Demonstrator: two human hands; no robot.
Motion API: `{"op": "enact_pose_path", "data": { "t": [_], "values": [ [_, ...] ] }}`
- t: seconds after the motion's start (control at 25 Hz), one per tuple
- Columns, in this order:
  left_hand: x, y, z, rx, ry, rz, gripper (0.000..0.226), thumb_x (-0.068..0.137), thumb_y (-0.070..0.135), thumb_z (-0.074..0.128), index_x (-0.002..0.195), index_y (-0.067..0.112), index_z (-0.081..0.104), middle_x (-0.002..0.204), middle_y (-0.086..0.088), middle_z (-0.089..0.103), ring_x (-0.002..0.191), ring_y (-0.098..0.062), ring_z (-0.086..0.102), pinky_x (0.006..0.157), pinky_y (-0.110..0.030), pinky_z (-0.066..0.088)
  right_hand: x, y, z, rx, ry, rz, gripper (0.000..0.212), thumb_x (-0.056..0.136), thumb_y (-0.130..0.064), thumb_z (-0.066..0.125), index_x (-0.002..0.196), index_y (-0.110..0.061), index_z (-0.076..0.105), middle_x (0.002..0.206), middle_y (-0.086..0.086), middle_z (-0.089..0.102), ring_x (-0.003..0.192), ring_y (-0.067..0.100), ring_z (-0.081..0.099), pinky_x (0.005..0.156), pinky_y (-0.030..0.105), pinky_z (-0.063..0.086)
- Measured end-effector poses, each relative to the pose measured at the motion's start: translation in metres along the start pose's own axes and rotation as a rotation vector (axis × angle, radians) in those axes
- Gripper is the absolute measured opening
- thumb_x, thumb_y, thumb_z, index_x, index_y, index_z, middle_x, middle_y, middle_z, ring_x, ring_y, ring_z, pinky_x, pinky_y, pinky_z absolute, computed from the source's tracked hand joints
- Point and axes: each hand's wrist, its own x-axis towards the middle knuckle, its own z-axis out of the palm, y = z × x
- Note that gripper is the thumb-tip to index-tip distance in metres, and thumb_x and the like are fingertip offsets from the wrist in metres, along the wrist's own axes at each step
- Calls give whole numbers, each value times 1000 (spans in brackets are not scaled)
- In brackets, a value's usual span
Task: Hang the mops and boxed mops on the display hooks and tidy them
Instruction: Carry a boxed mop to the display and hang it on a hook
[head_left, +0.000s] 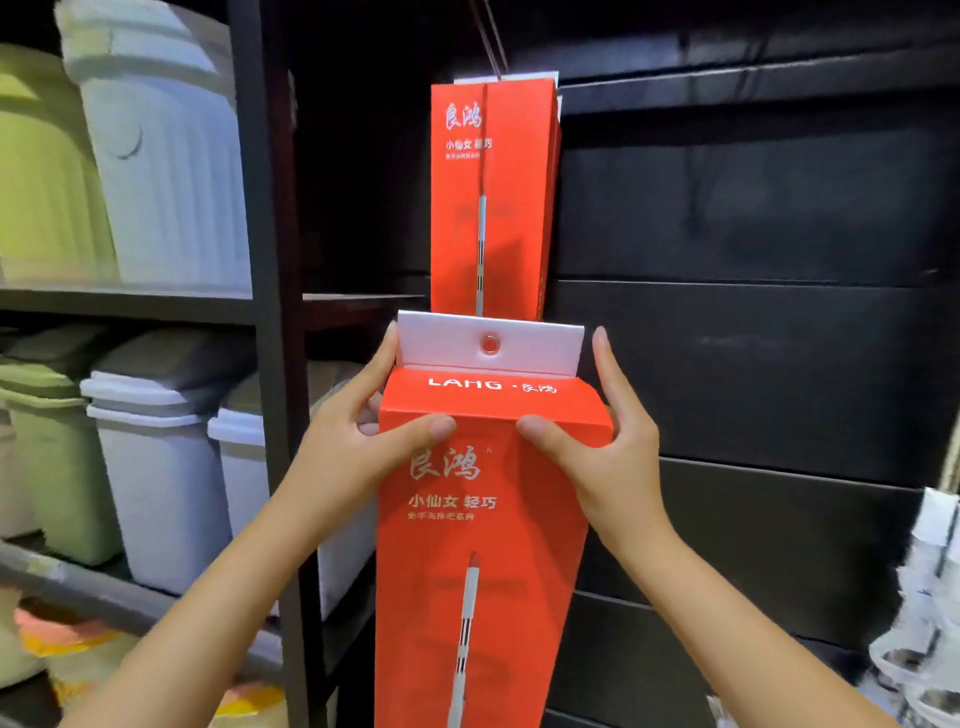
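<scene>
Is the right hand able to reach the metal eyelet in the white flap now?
Probably yes. The right hand grips the red box at its top corner, just beside the white flap, and nothing covers the eyelet. But both hands hold the box, so the left hand would have to carry it alone.

- Red mop boxes: 2 — hanging box (488, 197), upper centre; held box (478, 545), lower centre.
- Hands: 2 — left hand (358, 447), right hand (597, 447).
- Green bins at left edge: 2 — upper green bin (47, 192), lower green bin (62, 467).
</scene>
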Motion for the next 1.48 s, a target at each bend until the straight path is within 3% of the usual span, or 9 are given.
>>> {"op": "enact_pose_path", "data": {
  "t": [0.2,0.48,0.68,0.8,0.96,1.12,1.28,1.36,1.48],
  "values": [
    [61,30,-7,-114,1,88,109,45,56,84,142,48,36,109,19,71,97,-5,70,71,-17,56,77,-32,-3,3,-85,-95,68,62,-39,81,116,-55,43,99,-38,65,98,-8,65,75,11,52],
    [125,77,-18,-46,-4,131,114,38,76,78,141,50,39,114,3,72,99,-18,72,76,-33,59,154,-79,-10,32,-211,-186,56,66,-41,79,119,-37,63,102,-11,74,94,7,71,81,29,58],
    [167,107,-28,-54,-54,248,57,66,54,69,121,49,59,112,-6,72,102,-29,70,97,-59,48,212,-95,-4,-23,-177,-250,90,54,-63,83,132,-25,59,99,-3,75,94,16,72,88,44,57],
    [187,121,-36,-16,-66,294,55,68,51,69,122,45,60,111,-7,72,101,-28,70,95,-56,50,238,-103,3,-97,-149,-299,112,47,-70,78,144,-22,46,115,5,70,107,19,66,94,42,54],
    [210,133,-49,27,-95,342,57,72,44,69,128,41,57,114,-10,71,102,-30,69,92,-51,53,267,-114,7,-189,-232,-335,98,50,-74,78,133,-24,59,111,-4,72,106,9,66,97,38,53],
    [228,138,-59,7,-97,336,63,66,40,74,127,39,59,117,-13,70,102,-29,69,89,-46,55,292,-115,14,-251,-217,-342,136,36,-87,71,149,-19,36,139,-4,56,126,8,53,108,36,44],
    [236,142,-61,20,-78,332,47,64,36,77,97,66,63,107,1,75,95,-20,73,76,-31,59,306,-110,19,-196,-214,-354,135,39,-83,74,151,-22,29,143,-4,52,130,9,49,110,38,42],
    [243,139,-65,28,-60,311,58,62,40,80,103,72,54,107,6,74,95,-18,73,73,-29,58,310,-107,21,-197,-223,-354,131,42,-78,74,152,-23,28,140,-6,55,126,6,52,109,35,43],
    [252,135,-71,63,-77,281,120,37,61,89,140,58,27,111,9,73,99,-19,72,77,-32,57,315,-102,24,-229,-241,-344,129,43,-77,73,152,-27,26,134,-7,59,117,4,58,105,32,46]
  ]
}}
